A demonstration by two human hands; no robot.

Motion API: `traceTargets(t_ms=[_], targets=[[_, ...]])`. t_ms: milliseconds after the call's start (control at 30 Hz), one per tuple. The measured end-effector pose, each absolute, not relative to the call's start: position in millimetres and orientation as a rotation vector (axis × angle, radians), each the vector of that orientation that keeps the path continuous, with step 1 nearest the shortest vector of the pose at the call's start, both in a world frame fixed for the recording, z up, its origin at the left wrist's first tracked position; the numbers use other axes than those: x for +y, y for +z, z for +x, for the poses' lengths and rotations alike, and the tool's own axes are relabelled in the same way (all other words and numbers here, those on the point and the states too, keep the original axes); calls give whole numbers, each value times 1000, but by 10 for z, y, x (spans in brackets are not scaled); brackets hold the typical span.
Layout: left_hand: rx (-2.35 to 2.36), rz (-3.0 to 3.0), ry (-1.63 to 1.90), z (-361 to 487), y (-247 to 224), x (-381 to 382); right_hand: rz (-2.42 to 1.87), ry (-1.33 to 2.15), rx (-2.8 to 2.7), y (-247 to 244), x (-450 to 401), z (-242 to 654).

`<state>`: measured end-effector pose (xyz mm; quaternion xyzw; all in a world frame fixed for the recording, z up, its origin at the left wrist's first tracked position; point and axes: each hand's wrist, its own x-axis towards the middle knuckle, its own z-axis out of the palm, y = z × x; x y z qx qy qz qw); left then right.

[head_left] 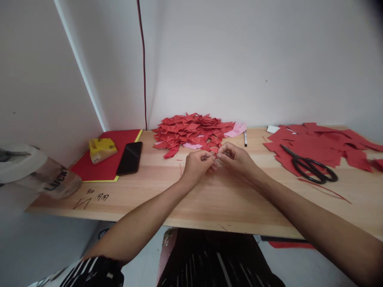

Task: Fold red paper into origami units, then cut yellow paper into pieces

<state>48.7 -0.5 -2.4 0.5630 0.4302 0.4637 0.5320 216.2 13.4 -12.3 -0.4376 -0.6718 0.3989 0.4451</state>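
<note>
At the middle of the wooden table (149, 199), my left hand (200, 164) and my right hand (233, 156) meet fingertip to fingertip. Both pinch a small piece of red paper (216, 155), mostly hidden by the fingers. Just behind them lies a heaped pile of folded red paper pieces (191, 129), with some pink paper (236, 129) at its right edge and a little more pink among the red.
Black-handled scissors (311, 165) rest on cut red paper (314, 143) at the right. A marker (245, 138) lies behind my right hand. Leftward are a phone (129, 158), a yellow packet (102, 150) on red sheets (89, 169), and a clear "LUCKY" cup (60, 179).
</note>
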Motion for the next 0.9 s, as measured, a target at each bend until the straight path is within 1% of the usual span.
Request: traceTargets(t_ms=[333, 533, 900], targets=[[1029, 1235, 1112, 505, -55, -6, -1083, 1097, -1597, -144, 141, 2144], [1006, 1067, 1074, 510, -64, 17, -1058, 1080, -1618, -144, 148, 2146], [960, 1060, 1133, 492, -39, -12, -1122, 1029, -1554, -37, 30, 2109]])
